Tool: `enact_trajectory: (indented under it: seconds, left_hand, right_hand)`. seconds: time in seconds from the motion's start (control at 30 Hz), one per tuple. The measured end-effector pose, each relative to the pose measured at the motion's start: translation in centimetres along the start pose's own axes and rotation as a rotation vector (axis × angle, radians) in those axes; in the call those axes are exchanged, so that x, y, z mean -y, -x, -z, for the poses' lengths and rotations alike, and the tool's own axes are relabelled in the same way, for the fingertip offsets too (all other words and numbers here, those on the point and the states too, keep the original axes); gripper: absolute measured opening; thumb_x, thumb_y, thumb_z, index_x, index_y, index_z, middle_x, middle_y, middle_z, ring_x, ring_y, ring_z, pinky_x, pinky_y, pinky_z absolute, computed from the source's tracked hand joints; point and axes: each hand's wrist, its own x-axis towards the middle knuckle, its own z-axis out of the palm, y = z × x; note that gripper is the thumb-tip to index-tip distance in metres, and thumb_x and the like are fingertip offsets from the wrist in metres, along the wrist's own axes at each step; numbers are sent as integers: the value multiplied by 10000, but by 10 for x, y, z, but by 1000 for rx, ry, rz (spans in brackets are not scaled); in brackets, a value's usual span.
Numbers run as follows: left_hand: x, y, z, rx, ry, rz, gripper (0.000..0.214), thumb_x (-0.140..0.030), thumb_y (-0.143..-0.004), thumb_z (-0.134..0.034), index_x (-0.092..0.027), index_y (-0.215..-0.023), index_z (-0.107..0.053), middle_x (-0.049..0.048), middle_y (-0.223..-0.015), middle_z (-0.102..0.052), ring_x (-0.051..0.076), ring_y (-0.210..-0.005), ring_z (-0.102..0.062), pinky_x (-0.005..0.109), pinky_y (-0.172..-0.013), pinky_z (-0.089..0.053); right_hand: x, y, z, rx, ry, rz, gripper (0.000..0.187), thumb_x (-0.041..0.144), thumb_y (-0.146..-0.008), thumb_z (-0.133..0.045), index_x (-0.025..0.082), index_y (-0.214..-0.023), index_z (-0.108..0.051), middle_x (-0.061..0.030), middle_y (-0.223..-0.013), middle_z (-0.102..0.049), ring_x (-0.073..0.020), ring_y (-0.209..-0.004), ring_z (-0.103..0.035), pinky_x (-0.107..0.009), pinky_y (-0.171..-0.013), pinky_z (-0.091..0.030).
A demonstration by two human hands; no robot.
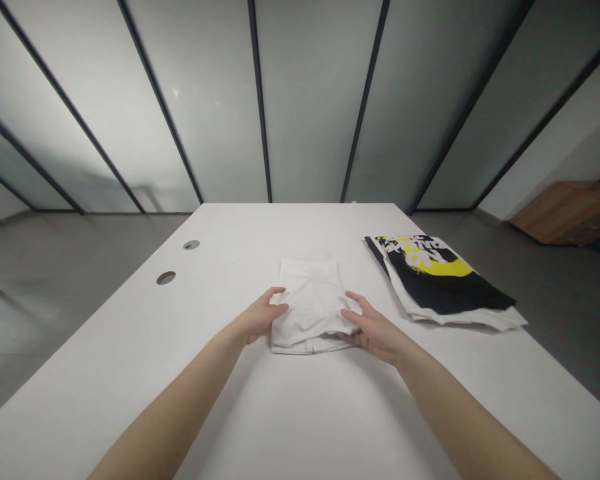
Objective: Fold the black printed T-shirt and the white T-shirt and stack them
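A white garment (313,303), folded into a compact rectangle, lies on the white table in front of me. Its near edge shows several layers and a stitched hem, slightly lifted at the right corner. My left hand (261,316) grips the left side, thumb and index finger at the edge and the other fingers mostly hidden. On the opposite side, my right hand (375,332) has its thumb on top of the fabric and some fingers tucked under the near right corner. What kind of garment it is, I cannot tell.
To the right, a stack of folded clothes (440,293) lies near the table's edge, its top piece black with yellow and white print. Two round holes (166,278) pierce the white table (230,233) at left. Frosted glass panels (310,100) stand behind; a wooden cabinet (570,212) is far right.
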Motion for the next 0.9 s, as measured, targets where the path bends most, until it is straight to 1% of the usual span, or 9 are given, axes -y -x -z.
enact_trajectory:
  seconds: [0.1, 0.17, 0.23, 0.37, 0.5, 0.6, 0.67, 0.8, 0.9]
  left_hand:
    - [3, -2, -2, 81, 157, 18, 1043, -214, -717, -898, -272, -1607, -357, 85, -1069, -747, 205, -879, -725, 297, -749, -573]
    - [3, -5, -2, 80, 172, 4, 1120, -217, -723, -903, -297, -1646, -274, 93, -1096, -751, 218, -894, -736, 320, -767, -586]
    - [3, -9, -4, 29, 116, -16, 1055, -257, -758, -889, -316, -1637, -307, 63, -1016, -752, 202, -825, -730, 298, -719, -573]
    - [2, -16, -14, -74, 35, -80, 816, -258, -803, -846, -290, -1535, -487, -3, -830, -700, 158, -711, -697, 236, -658, -529]
    - [-1, -15, -23, -84, 118, -105, 944, -180, -776, -829, -286, -1602, -383, 18, -880, -717, 187, -743, -724, 280, -704, -575]
    - [-4, -15, -25, -85, 143, -109, 1022, -122, -739, -818, -308, -1626, -345, 37, -953, -729, 188, -766, -730, 286, -723, -587]
    - [-6, -15, -25, -77, 147, -120, 992, -104, -725, -804, -300, -1607, -396, 56, -1005, -734, 184, -786, -730, 275, -728, -586]
    - [-6, -12, -21, -70, 146, -149, 869, -99, -721, -759, -292, -1533, -517, 95, -1172, -730, 185, -851, -733, 258, -718, -574]
    - [-3, -8, -18, -35, 118, -126, 836, -114, -743, -733, -308, -1529, -524, 73, -1132, -750, 174, -817, -722, 237, -668, -541]
  right_hand:
    - [-1, 4, -1, 27, 24, -28, 1007, 221, -766, -880, 374, -1593, -325, -87, -1224, -756, -205, -780, -757, -334, -664, -639]
    - [-2, 0, 1, 31, 110, -17, 1045, 246, -775, -873, 381, -1625, -280, -72, -1123, -782, -206, -709, -737, -305, -582, -598]
    - [-4, -10, 4, 1, 191, 38, 1014, 291, -806, -849, 363, -1641, -278, -50, -1002, -796, -221, -693, -733, -313, -585, -583]
    - [-7, -32, 10, -160, 295, 237, 866, 337, -830, -823, 272, -1598, -430, -24, -855, -787, -250, -762, -749, -373, -782, -601]
    - [0, -33, 8, -187, 328, 198, 949, 262, -833, -794, 264, -1659, -326, -33, -848, -783, -257, -747, -746, -377, -766, -607]
    - [8, -21, 2, -78, 240, 74, 1107, 127, -788, -764, 352, -1690, -164, -27, -902, -785, -232, -701, -736, -347, -652, -613]
    - [11, -14, -1, -51, 102, 30, 1153, 49, -737, -736, 382, -1678, -159, -34, -1003, -787, -207, -738, -745, -317, -646, -624]
    - [7, -7, -1, -21, -158, -53, 1086, -18, -691, -643, 339, -1635, -241, -53, -1174, -771, -170, -808, -763, -302, -733, -659]
    - [1, -7, 2, 40, -213, -24, 943, 25, -759, -663, 314, -1589, -322, -71, -1249, -754, -168, -884, -775, -272, -749, -661]
